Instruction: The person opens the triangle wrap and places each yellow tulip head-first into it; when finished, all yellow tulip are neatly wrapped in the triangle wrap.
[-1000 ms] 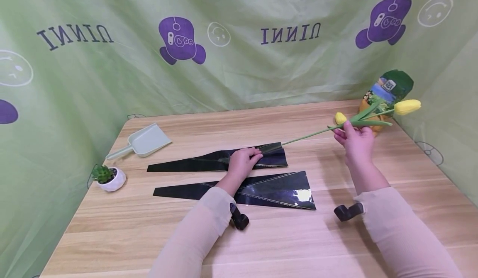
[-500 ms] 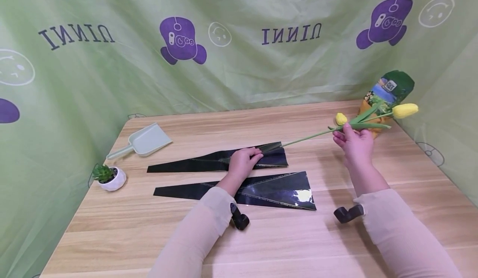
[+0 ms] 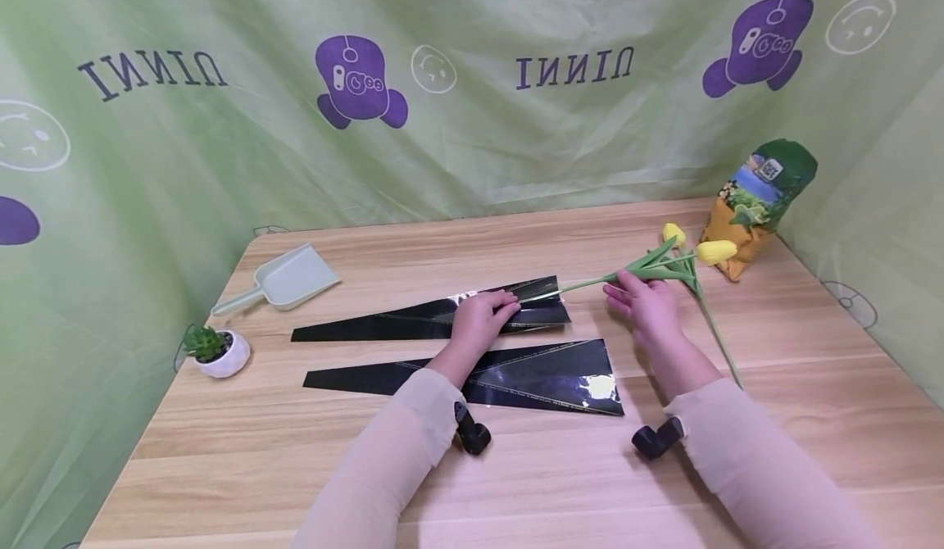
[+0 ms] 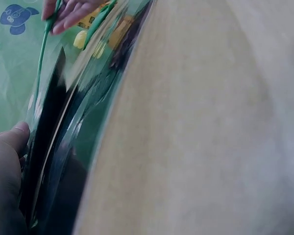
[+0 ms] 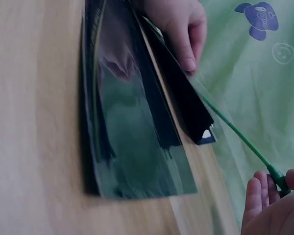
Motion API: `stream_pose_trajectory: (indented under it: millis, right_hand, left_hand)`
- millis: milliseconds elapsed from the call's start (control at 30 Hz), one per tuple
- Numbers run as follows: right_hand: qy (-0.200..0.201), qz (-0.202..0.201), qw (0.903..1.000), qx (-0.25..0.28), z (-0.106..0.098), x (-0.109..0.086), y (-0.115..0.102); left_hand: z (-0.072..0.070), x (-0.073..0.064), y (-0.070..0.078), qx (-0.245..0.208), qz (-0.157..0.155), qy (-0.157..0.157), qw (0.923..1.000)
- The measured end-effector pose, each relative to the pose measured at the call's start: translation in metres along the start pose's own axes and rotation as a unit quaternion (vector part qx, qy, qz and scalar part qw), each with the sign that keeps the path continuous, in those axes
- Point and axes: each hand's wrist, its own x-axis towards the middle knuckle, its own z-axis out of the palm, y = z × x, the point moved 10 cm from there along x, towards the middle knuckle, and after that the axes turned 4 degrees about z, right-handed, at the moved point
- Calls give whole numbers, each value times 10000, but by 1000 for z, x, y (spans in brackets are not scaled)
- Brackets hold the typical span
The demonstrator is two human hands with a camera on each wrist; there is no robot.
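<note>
My right hand [image 3: 649,311] pinches a yellow tulip [image 3: 717,252] by its green stem, just below the leaves. The stem runs left into the mouth of a glossy black flower sleeve [image 3: 413,317]. My left hand [image 3: 479,319] holds that sleeve near its wide end, thumb and fingers at its upper edge. In the left wrist view, the thumb [image 4: 20,131] lies against the sleeve beside the stem [image 4: 40,68]. A second black sleeve [image 3: 546,377] lies flat in front. Another yellow tulip [image 3: 673,235] lies behind my right hand, its stem stretching toward the near right.
A light dustpan [image 3: 297,277] and a small potted succulent [image 3: 221,355] stand on the left of the wooden table [image 3: 258,451]. At the back right leans a colourful printed bag [image 3: 760,205]. A green curtain [image 3: 472,156] hangs behind.
My right hand has moved left and slightly nearer with the tulip, so more of its stem is in the sleeve. The other tulip's stem now shows. My left hand stays in place.
</note>
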Motion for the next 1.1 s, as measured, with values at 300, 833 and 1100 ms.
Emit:
stream_pose_trajectory:
  millis: [300, 833, 1100]
  right_hand:
    - [-663, 118, 9961, -568, 31, 5, 26]
    - [-785, -28, 9920, -987, 51, 2, 42]
    - [-557, -26, 9963, -653, 36, -3, 28]
  left_hand:
    - [-1, -1, 5, -222, -12, 27, 9997]
    - [-1, -3, 3, -374, -38, 253, 9990]
    - [1, -3, 0, -354, -124, 175, 9991]
